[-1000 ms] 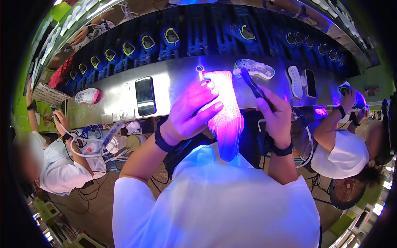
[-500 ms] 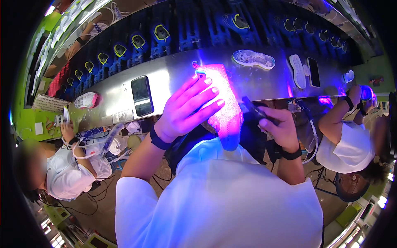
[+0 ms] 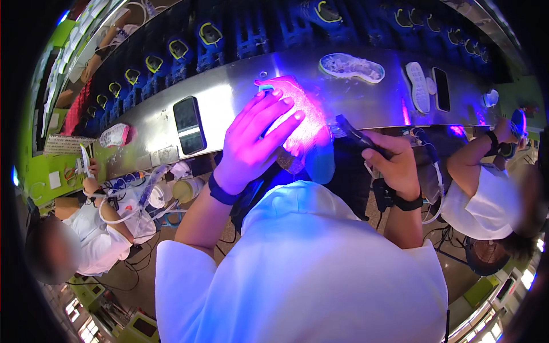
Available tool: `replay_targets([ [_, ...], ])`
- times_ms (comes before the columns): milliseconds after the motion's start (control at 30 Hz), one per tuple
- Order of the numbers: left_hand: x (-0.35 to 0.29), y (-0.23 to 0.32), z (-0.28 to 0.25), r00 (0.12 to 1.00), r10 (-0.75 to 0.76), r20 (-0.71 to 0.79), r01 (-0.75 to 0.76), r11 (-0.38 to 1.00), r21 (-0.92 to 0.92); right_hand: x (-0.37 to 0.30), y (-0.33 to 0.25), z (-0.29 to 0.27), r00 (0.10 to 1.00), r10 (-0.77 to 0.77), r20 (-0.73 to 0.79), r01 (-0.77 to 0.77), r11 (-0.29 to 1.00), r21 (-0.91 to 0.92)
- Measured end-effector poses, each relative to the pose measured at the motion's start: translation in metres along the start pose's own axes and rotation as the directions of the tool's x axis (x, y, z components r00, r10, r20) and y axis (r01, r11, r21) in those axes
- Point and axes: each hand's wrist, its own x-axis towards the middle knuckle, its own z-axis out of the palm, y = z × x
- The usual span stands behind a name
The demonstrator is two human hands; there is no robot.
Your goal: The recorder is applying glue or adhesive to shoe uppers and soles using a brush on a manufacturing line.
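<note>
Pink light floods one shoe (image 3: 307, 117), held at the near edge of the metal bench (image 3: 246, 74) in front of the wearer, its lower end darkening to blue. One left hand (image 3: 251, 140) holds it, four fingers laid across it and slightly apart; the thumb is hidden. One right hand (image 3: 394, 163) has its fingers clamped on a single dark-handled tool (image 3: 357, 132), whose tip is just beside the shoe; whether they touch cannot be told. Three loose soles lie on the bench: one near its left end (image 3: 115, 135), one beyond the shoe (image 3: 351, 67) and one toward the right (image 3: 418, 88). Two phones lie there too, a left one (image 3: 189, 124) and a right one (image 3: 441, 90), with one small white oval piece (image 3: 431, 86) between the latter and the right-hand sole. Behind, six yellow-green shoe collars (image 3: 178, 49) show clearly on the left and one near the middle (image 3: 327, 11); those at right blur into darkness, too dim to count surely. Two co-workers in white are seated, one at each side, their faces blurred.
</note>
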Motion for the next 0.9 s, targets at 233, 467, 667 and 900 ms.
replay_targets([
  [233, -0.008, -0.003, 0.007, 0.993, -0.115, -0.022, 0.115, 0.993, 0.009, 0.005, 0.019, 0.01, 0.999, 0.037, -0.012, -0.036, 0.997, 0.073],
  [467, -0.017, -0.003, -0.001, 0.995, -0.091, -0.051, 0.093, 0.995, 0.025, 0.009, -0.005, 0.018, 0.997, 0.042, -0.06, -0.044, 0.998, -0.041],
  [667, -0.022, 0.0, -0.006, 0.985, -0.146, -0.096, 0.148, 0.989, 0.014, 0.007, -0.006, 0.021, 0.999, -0.01, 0.048, 0.013, 0.999, -0.051],
  [900, -0.03, 0.004, -0.005, 0.933, -0.348, -0.089, 0.345, 0.937, -0.044, -0.003, 0.007, 0.027, 0.993, 0.069, 0.101, -0.087, 0.978, 0.187],
])
